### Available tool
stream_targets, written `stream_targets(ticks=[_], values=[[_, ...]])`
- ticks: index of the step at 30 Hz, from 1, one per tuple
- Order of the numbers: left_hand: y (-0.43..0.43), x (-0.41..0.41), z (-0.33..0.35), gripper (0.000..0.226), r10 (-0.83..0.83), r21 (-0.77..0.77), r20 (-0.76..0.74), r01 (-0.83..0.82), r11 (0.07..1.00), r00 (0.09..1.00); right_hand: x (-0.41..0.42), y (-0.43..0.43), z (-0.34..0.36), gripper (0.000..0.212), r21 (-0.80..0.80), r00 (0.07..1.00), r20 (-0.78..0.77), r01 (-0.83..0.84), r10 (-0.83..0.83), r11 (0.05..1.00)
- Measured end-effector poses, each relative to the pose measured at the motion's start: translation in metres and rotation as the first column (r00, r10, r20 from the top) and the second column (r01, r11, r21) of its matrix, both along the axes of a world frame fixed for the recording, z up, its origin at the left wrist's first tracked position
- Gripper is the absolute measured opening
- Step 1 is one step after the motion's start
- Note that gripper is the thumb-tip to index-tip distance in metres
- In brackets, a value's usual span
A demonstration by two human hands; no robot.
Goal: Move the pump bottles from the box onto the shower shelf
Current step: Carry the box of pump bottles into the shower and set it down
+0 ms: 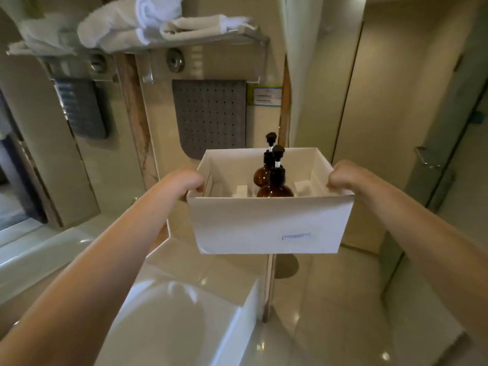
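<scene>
- Towels (126, 25) lie folded and heaped on a metal rack (208, 39) high on the wall at upper left, white and cream ones together.
- Below the rack, a grey perforated mat (211, 114) hangs flat against the wall, and a second dark mat (83, 109) shows further left, seemingly a reflection.
- The left hand (188, 182) is curled closed over the left rim of the box, fingers folded inside the wall, the bare forearm stretching back toward the camera.
- The white cardboard box (266, 224) is held up in the air between both hands, open at the top, above a glossy white ledge (184, 262) and tiled floor; a small printed label (296, 236) sits on its near face.
- Two brown pump bottles stand upright inside the box, near its middle: the near bottle (275, 187) is just in front of the far bottle (262, 174), both with black pump heads rising above the rim.
- The right hand (340, 178) is clamped shut on the right rim of the box in the same way.
- A glass door with a metal handle (423, 157) stands at far right.
</scene>
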State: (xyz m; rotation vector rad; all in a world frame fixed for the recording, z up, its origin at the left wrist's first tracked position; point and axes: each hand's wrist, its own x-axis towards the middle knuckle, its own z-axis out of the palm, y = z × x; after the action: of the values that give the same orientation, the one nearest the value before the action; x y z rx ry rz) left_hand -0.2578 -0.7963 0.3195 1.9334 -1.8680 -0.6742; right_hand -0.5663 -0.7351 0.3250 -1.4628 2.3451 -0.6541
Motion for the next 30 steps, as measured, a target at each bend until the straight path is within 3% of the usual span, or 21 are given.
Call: stream_targets(ticks=[3,10,17,25,30], values=[[-0.003,-0.048,-0.002,0.034,-0.068,-0.001,-0.017,0.068,0.998,0.998,-0.044,0.021,-0.002,0.031,0.009,0.998,0.008,0.062,-0.062,0.998],[0.009,-0.157,-0.012,0.013,-0.19,-0.044,-0.085,0.187,0.981,0.978,-0.134,0.073,-0.01,0.028,0.044,0.971,0.001,0.24,-0.24,0.97],[0.01,-0.233,-0.031,0.034,-0.303,0.054,-0.186,0.318,0.946,0.935,-0.19,0.106,-0.019,0.021,0.092,0.925,0.035,0.373,-0.377,0.923],[-0.02,-0.269,-0.033,0.034,-0.422,0.015,-0.08,0.425,0.905,0.903,-0.206,0.11,-0.037,0.026,0.061,0.859,0.111,0.495,-0.499,0.867],[-0.039,-0.281,-0.032,0.017,-0.459,0.022,-0.081,0.462,0.887,0.885,-0.214,0.098,-0.036,0.029,0.019,0.834,0.105,0.543,-0.542,0.839]])
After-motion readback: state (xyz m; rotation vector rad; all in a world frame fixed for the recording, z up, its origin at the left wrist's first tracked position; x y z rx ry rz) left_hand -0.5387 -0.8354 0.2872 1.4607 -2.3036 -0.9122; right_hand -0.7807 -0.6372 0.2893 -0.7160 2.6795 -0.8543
